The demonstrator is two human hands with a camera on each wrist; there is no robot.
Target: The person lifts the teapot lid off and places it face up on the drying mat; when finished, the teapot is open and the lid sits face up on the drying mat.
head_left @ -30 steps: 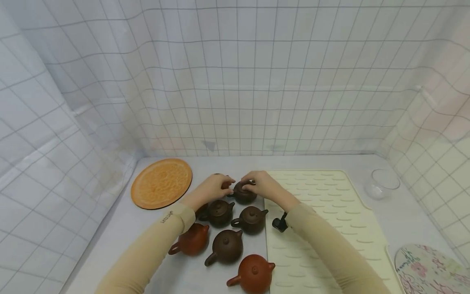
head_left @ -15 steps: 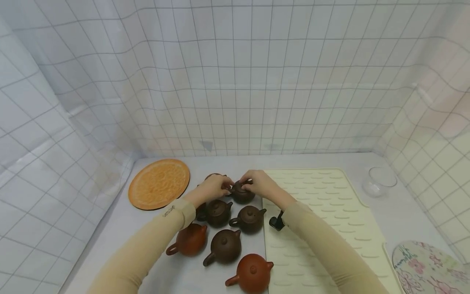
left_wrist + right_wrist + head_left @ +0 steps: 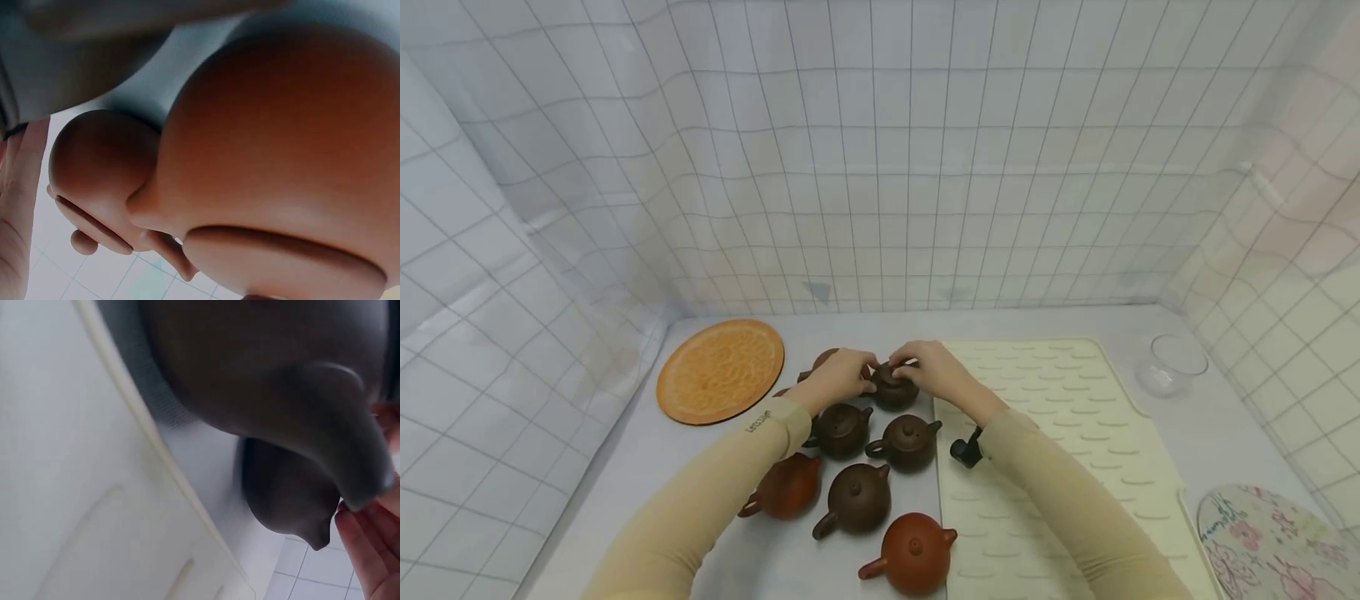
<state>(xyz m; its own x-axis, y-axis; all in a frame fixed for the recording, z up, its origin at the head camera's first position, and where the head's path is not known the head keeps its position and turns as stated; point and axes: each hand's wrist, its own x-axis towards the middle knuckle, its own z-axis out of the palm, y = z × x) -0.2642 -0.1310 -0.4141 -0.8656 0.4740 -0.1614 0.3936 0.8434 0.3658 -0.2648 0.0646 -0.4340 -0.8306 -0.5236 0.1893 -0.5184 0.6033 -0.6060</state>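
Note:
In the head view, both hands meet at a small dark brown clay teapot (image 3: pixel 892 392) in the back row. My left hand (image 3: pixel 842 375) has its thumb and fingers curled at the handle side, covering the handle. From the other side, my right hand (image 3: pixel 934 368) holds the same teapot with thumb and fingertips by its lid and spout. Its spout shows beside the right fingers (image 3: pixel 365 550) in the right wrist view, behind a nearer dark teapot (image 3: pixel 262 369). A reddish-brown teapot (image 3: pixel 287 144) fills much of the left wrist view.
More dark teapots (image 3: pixel 859 500) and orange-red ones (image 3: pixel 916 554) stand close in front. A pale ridged mat (image 3: pixel 1045 500) lies right, with a glass bowl (image 3: pixel 1176 367) and a floral round mat (image 3: pixel 1273 542) beyond. An orange round mat (image 3: pixel 721 371) lies back left.
My left fingers have closed in on the dark teapot's handle, which showed between the hands earlier. The right hand keeps its place at the teapot. The head view has shifted slightly.

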